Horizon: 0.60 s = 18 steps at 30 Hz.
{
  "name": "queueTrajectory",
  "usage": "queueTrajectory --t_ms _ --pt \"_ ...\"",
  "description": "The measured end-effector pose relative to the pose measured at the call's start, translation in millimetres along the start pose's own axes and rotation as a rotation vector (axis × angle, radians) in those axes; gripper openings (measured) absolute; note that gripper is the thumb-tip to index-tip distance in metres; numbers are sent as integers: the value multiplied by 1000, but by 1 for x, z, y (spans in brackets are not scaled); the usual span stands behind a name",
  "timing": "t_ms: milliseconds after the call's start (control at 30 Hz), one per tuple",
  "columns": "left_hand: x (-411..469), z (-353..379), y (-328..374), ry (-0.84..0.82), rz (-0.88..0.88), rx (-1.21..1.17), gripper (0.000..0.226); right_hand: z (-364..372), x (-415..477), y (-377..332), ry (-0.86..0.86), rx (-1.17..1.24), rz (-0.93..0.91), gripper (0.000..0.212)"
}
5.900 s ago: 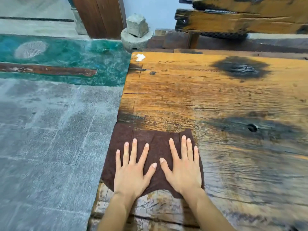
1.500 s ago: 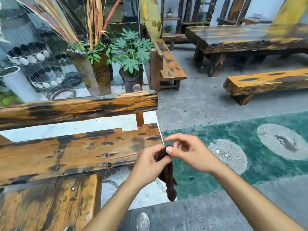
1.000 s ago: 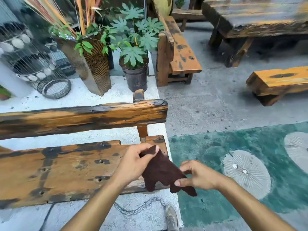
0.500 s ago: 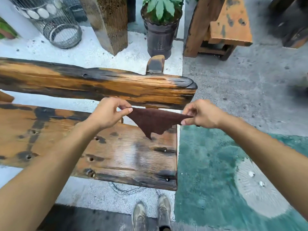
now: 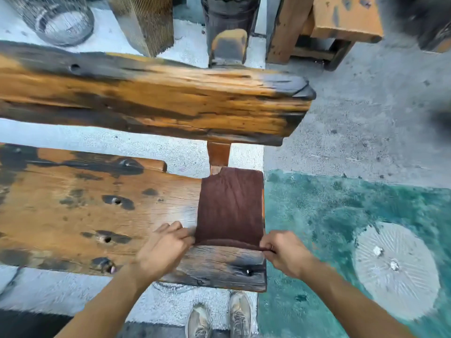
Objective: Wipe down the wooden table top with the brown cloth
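Observation:
The brown cloth (image 5: pixel 230 206) lies spread flat on the right end of a wooden bench seat (image 5: pixel 85 211), its far edge reaching the seat's back edge. My left hand (image 5: pixel 163 250) pinches the cloth's near left corner. My right hand (image 5: pixel 285 252) pinches the near right corner, at the seat's right edge. The near edge of the cloth is slightly lifted between the two hands. The wooden table top is not in view.
The bench's thick backrest beam (image 5: pixel 151 98) runs across above the seat. Behind it stand a dark plant pot (image 5: pixel 229 18), a ribbed planter (image 5: pixel 144 20) and a wire cage (image 5: pixel 61 18). Another wooden bench (image 5: pixel 324 28) is at the back right. Green painted floor (image 5: pixel 341 215) lies right; my shoes (image 5: pixel 219 318) below.
I turned from the table to the bench, unfolded the cloth and stretched it in the air. Now it has been lowered and laid flat on the seat's right end.

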<state>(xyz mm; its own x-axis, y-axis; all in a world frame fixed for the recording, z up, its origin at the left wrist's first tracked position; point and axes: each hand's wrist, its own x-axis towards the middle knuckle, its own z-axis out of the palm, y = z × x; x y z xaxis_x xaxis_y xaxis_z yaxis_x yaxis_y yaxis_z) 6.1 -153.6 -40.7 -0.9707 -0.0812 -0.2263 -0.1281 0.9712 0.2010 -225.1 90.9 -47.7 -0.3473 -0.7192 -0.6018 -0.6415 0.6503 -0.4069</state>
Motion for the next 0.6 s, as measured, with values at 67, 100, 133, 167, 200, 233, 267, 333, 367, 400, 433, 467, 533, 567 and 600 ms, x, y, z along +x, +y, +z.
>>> queueTrajectory --t_ms 67,100,133,167,200,233,267,333,367,400,433,467,533,567,600 --pt "-8 23 6 -106 -15 35 46 28 0 4 -24 -28 3 4" --pt "-15 69 9 -105 -21 27 49 68 7 16 -56 -48 26 8" --pt "-17 80 12 -124 -26 42 50 82 7 19 -45 -63 15 12" --pt "-17 84 12 -159 -43 47 51 83 8 19 -30 -69 28 14" --pt "-24 114 12 -161 -48 52 50 113 12 24 -50 -61 52 15" --pt "-24 117 13 -161 -60 53 50 120 13 23 -31 -45 53 15" --pt "-22 114 12 -197 -81 43 50 120 15 24 -30 -57 57 16" --pt "-37 143 17 -252 -130 19 51 151 11 22 -95 -79 66 18" --pt "-42 146 22 -293 -157 50 52 158 6 20 -129 -119 71 19" --pt "-53 158 30 -351 -195 64 51 173 -1 16 -167 -148 67 22" --pt "-54 159 36 -441 -220 9 49 179 -4 13 -223 -181 91 26" --pt "-59 166 45 -516 -252 7 50 189 -9 13 -288 -200 126 30" --pt "-65 172 49 -680 -321 39 51 193 -12 12 -326 -257 159 31" --pt "-69 176 50 -751 -255 40 50 199 -16 16 -376 -265 169 31" --pt "-81 178 55 -779 -279 -11 48 196 -16 14 -444 -304 134 34"
